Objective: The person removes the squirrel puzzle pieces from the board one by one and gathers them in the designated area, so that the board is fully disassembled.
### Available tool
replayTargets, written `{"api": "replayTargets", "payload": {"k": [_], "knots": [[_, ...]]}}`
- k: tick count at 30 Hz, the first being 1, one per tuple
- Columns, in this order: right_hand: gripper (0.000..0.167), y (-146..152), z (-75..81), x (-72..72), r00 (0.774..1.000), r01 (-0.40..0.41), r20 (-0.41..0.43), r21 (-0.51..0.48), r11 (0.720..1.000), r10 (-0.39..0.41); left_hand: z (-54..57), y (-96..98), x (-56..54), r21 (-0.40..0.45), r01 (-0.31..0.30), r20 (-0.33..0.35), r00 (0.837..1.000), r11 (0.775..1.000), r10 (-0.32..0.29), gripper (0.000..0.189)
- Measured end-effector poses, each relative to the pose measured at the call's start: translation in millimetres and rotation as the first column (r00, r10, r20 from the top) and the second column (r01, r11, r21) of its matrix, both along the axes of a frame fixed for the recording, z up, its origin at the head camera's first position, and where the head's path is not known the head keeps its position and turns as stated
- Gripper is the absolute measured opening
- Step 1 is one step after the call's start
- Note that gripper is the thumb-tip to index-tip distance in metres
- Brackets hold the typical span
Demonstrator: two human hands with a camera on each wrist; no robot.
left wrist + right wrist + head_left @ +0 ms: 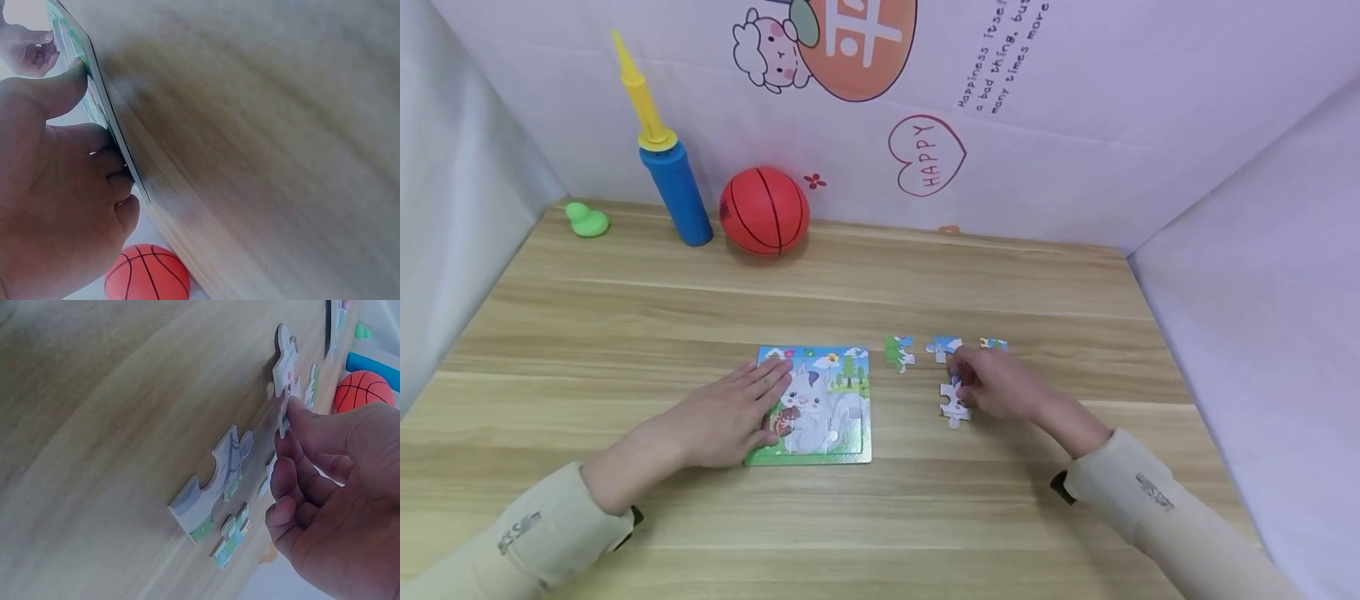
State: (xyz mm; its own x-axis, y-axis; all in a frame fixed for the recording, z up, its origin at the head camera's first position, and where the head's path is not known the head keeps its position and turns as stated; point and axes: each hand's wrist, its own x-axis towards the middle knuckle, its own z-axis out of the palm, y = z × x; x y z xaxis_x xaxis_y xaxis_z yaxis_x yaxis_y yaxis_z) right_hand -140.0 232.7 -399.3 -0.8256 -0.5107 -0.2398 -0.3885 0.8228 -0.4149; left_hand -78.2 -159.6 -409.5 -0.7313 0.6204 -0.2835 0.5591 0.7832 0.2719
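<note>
My left hand (730, 417) lies flat with straight fingers on the left part of a square jigsaw puzzle board (867, 450), which pictures a grey-white squirrel. In the left wrist view the thumb and fingers (59, 90) rest along the board's edge. To the right, my right hand (1000, 383) pinches a small puzzle piece (284, 415) between thumb and index finger. The held piece is mostly hidden in the head view. Touching or just beside it, a piece with part of a face (953, 408) lies on the table.
Loose pieces lie above and around the right hand: a green one (897, 352), a blue one (942, 347) and one at the right (995, 342). A grey one (212, 487) shows in the right wrist view. Behind stand a red ball (765, 211), a pump (677, 192) and a green duck (587, 220).
</note>
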Motion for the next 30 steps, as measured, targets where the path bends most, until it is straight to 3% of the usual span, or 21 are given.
{"api": "replayTargets", "payload": {"k": [19,30], "knots": [[0.009,-2.3,-1.2,-4.1,0.999,0.018,0.039,0.036,0.999,-0.019,-2.9,-1.1,-1.2,-0.003,-0.006,-0.006,1.000,1.000,0.006,0.075],[0.009,-3.8,-5.2,-4.4,1.000,-0.014,-0.022,0.057,0.998,0.015,-2.8,-1.1,-1.4,-0.006,-0.005,-0.008,1.000,1.000,0.005,0.075]]}}
